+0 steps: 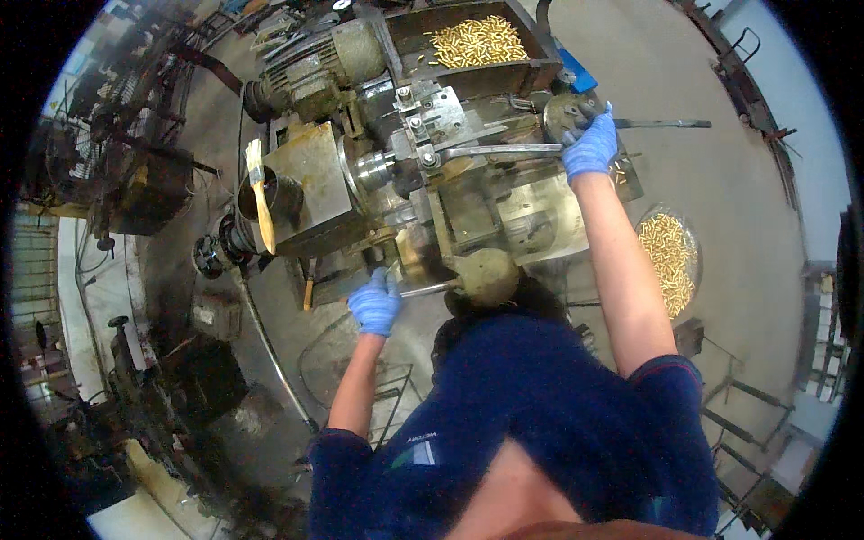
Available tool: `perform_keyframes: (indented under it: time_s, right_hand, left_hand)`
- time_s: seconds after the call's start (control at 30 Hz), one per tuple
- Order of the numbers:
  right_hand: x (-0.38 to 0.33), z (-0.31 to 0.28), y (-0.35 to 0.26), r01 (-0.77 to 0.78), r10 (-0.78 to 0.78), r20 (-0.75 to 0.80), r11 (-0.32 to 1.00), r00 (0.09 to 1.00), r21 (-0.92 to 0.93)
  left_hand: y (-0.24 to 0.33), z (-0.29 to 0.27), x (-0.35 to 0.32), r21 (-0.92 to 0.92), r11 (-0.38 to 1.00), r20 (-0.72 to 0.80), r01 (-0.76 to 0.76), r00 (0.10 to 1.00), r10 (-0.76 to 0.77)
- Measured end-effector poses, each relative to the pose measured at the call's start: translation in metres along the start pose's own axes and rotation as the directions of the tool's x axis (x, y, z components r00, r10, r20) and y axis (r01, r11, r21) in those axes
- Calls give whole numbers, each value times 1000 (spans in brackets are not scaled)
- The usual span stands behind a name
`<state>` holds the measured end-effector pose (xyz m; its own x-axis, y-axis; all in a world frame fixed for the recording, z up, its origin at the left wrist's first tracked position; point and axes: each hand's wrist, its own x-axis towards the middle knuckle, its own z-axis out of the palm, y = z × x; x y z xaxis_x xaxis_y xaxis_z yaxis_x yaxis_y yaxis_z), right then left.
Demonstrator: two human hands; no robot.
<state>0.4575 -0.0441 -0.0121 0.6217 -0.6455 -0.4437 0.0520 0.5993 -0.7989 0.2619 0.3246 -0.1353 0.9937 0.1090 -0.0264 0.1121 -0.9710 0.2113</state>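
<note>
A metal lathe fills the upper middle. Its tool block [427,126] carries bolts and a long steel handle [504,150]. My right hand [591,148], in a blue glove, closes round the right end of this handle, beside a round metal knob [565,112]. My left hand [375,301], also gloved, is lower and further left, its fingers drawn together and pointing up. Against its right side lies the end of a lever [430,290] that runs from a round hub [488,276]. What the left fingers hold, if anything, is hidden. The chuck [373,169] sits left of the tool block.
Small brass pieces [477,42] lie in a metal tray [409,40] at the back; more brass pieces [666,261] fill a round container at right. A brush [259,193] stands in a can [283,196]. A motor [315,67] is behind; dark machinery [144,193] stands left.
</note>
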Motion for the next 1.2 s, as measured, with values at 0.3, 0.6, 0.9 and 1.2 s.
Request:
perform_keyframes:
  time_s: [0.3, 0.6, 0.9, 1.2]
  right_hand:
    - [12, 19, -1, 76, -86, -50, 983, 995, -169]
    - [58, 43, 12, 207, -206, 79, 978, 975, -6]
    - [65, 88, 17, 17, 28, 189, 973, 982, -232]
    - [102, 200, 69, 81, 286, 611, 862, 738, -501]
  left_hand:
    - [6, -4, -5, 2, 999, -6, 42, 999, -42]
    - [13, -9, -1, -84, 996, -113, 24, 993, -34]
    - [6, 1, -17, -42, 987, -51, 153, 987, -155]
    - [11, 7, -10, -70, 990, -181, 119, 975, -130]
